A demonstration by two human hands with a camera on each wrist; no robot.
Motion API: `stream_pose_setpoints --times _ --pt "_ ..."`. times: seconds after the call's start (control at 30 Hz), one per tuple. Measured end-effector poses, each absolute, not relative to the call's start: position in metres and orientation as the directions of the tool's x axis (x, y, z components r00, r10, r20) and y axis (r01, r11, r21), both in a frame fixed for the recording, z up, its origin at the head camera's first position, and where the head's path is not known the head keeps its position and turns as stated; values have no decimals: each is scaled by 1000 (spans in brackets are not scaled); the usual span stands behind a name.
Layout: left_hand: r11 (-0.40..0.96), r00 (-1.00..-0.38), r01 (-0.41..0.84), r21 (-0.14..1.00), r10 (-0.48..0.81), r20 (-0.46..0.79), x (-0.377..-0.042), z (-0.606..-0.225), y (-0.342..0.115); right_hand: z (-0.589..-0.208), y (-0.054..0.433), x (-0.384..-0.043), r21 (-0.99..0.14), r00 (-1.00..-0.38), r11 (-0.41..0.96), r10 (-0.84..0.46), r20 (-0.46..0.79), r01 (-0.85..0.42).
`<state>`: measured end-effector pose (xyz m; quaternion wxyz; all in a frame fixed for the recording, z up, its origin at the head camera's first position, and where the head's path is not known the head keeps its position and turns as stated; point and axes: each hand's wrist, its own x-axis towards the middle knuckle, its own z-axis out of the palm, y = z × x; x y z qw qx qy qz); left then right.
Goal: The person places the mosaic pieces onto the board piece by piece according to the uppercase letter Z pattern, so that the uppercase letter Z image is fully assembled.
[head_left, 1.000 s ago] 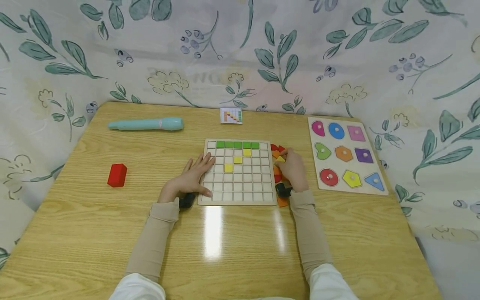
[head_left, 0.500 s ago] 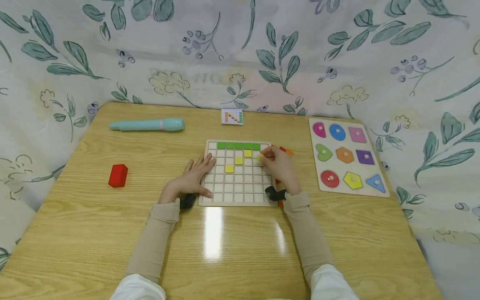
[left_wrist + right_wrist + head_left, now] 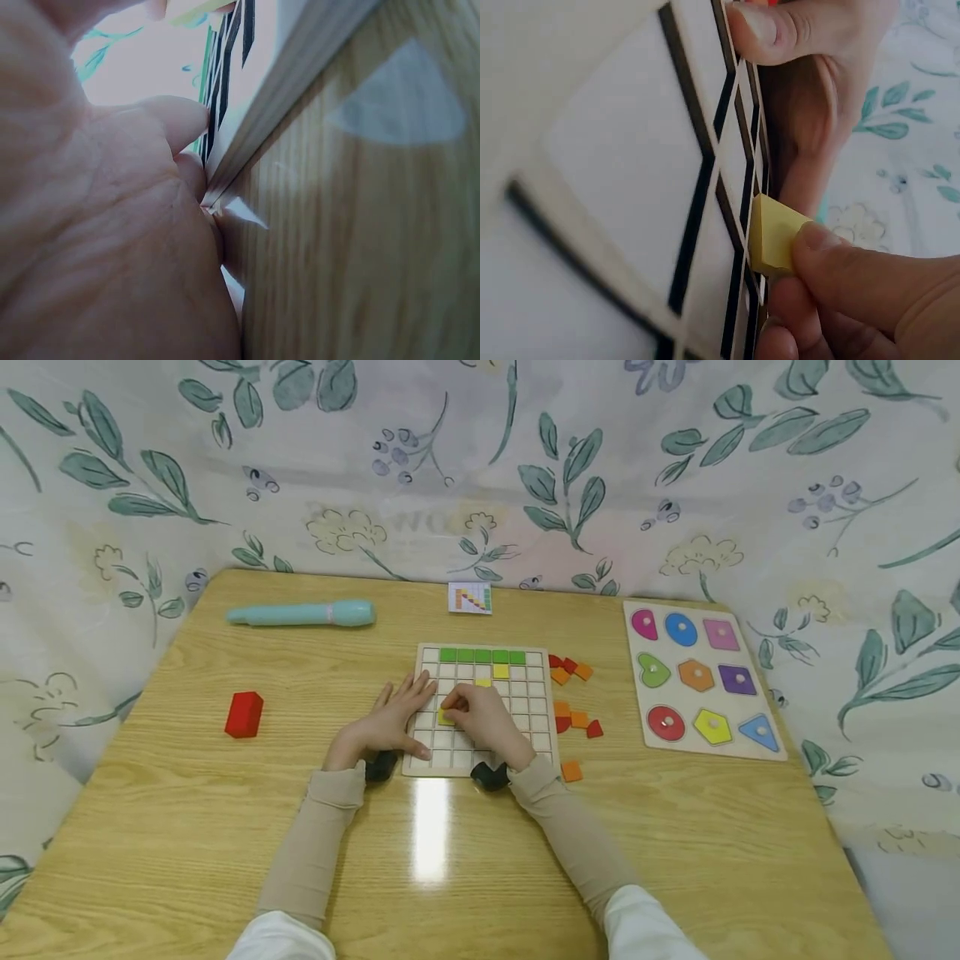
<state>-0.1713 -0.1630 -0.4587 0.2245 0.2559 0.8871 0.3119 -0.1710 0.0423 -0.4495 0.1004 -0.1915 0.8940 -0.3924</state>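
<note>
A wooden grid board (image 3: pixel 540 722) lies on the table, with a row of green square tiles (image 3: pixel 483 656) along its far side. My left hand (image 3: pixel 382 724) rests with spread fingers on the board's left edge. Between thumb and fingers, my right hand (image 3: pixel 486 720) pinches a yellow square tile (image 3: pixel 776 236) over the left part of the grid. In the right wrist view the tile stands tilted at the board's surface. One yellow tile (image 3: pixel 501 671) shows in the grid, and another is partly covered by the right hand.
Loose red and orange tiles (image 3: pixel 572 772) lie right of the board. A shape puzzle board (image 3: pixel 671 742) is farther right. Behind the grid lies a small pattern card (image 3: pixel 470 598). A teal pen-shaped object (image 3: pixel 300 614) and a red block (image 3: pixel 243 715) are at left.
My right hand has picked a yellow tile from the loose pieces and carried it left across the board. The left hand has stayed on the board's edge.
</note>
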Motion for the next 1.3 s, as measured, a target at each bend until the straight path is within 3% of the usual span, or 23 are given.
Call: stream_pose_setpoints --times 0.63,0.93,1.3 --pt "675 -773 316 667 591 -232 -171 -460 -162 -449 48 -170 -730 -897 628 -439 -48 -269" --pt "666 -769 316 676 597 -229 -171 -459 -162 -439 117 -163 -809 -924 561 -376 -62 -174" --pt "667 -763 316 675 602 -237 -171 -461 -164 -451 199 -111 -784 -934 602 -347 -87 -151"
